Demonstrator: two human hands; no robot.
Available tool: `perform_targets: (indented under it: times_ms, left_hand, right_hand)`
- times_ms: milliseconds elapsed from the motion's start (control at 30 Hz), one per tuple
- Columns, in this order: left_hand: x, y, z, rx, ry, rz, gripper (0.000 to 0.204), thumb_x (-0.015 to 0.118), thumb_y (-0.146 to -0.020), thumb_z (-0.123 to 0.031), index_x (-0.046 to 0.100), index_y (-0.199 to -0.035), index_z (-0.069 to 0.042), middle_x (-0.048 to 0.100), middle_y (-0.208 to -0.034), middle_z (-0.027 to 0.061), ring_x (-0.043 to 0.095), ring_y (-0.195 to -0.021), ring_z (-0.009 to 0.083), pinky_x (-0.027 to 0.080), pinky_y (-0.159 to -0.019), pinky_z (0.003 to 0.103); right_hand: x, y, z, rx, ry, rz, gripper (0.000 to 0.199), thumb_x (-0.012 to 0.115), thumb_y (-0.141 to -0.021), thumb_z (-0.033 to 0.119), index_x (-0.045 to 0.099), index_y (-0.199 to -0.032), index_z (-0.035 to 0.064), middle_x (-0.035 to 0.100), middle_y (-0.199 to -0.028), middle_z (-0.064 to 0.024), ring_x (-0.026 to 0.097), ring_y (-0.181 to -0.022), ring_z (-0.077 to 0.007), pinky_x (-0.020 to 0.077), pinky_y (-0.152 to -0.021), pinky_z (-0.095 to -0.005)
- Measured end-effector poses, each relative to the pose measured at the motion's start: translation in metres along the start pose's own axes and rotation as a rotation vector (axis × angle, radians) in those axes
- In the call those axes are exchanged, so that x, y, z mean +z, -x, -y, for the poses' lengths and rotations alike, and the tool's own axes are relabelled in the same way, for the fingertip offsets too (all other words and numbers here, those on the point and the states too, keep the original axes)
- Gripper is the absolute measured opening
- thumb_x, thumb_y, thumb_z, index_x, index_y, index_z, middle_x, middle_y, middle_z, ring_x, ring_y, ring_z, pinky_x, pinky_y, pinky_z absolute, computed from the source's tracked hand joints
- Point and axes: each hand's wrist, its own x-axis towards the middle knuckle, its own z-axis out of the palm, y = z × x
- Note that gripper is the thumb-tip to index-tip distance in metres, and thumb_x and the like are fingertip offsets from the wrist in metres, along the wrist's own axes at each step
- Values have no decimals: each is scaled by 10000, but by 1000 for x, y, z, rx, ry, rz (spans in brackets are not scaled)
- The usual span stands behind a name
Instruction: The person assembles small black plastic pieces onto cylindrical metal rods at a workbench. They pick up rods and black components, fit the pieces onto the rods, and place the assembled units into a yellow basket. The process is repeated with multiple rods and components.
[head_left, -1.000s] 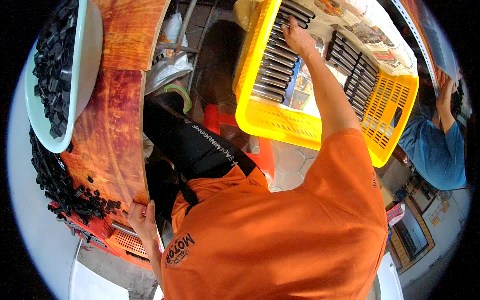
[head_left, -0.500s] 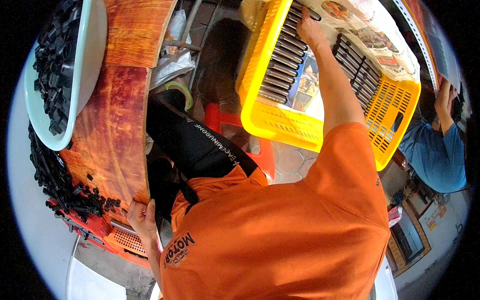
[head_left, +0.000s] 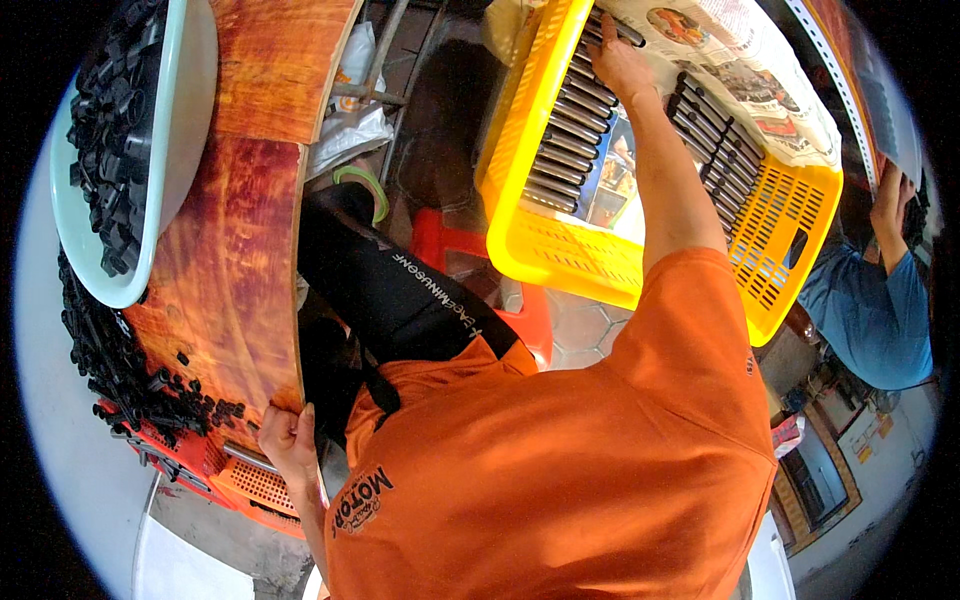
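My right hand (head_left: 622,70) reaches into the far part of a yellow plastic basket (head_left: 570,268). Its fingers are stretched out and touch a row of dark metal rods (head_left: 562,158) with black ends; I see nothing gripped in them. A second row of rods (head_left: 718,140) lies to the right of my forearm, and newspaper (head_left: 775,95) lines the basket. At the near edge of the wooden tabletop (head_left: 230,270), my left hand (head_left: 290,440) is closed round the board's rim, thumb on top.
On the left, a pale green basin (head_left: 140,285) holds many black plastic pieces. More black pieces (head_left: 110,350) lie heaped beside it. An orange basket (head_left: 265,487) stands under the table's near end, a red stool (head_left: 535,320) by my leg. A person in blue (head_left: 868,315) is at right.
The view has shifted slightly. My right hand stays at the far rods, its fingers slightly rearranged, and my left hand keeps its place on the table edge.
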Motion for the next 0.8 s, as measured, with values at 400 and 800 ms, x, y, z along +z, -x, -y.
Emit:
perform_targets:
  times_ms: [400,800]
  left_hand:
    - [-2,1,-1,11,-8,2,363,733,-737,-18,410,-574,15,356,-593,79,372,-544,198,278,-507,346]
    - [-1,2,-1,6,7,7,360,726,-754,-18,413,-578,12,358,-604,66,367,-556,184,286,-517,326]
  right_hand:
    - [19,-7,-1,55,-56,-5,710,491,-939,353,152,-1509,97,596,-1135,-310,594,-1020,-460,487,-850,-531]
    - [-4,18,26,15,117,-268,608,418,-953,478,286,-1475,196,468,-1354,-246,534,-1135,-453,455,-875,-568]
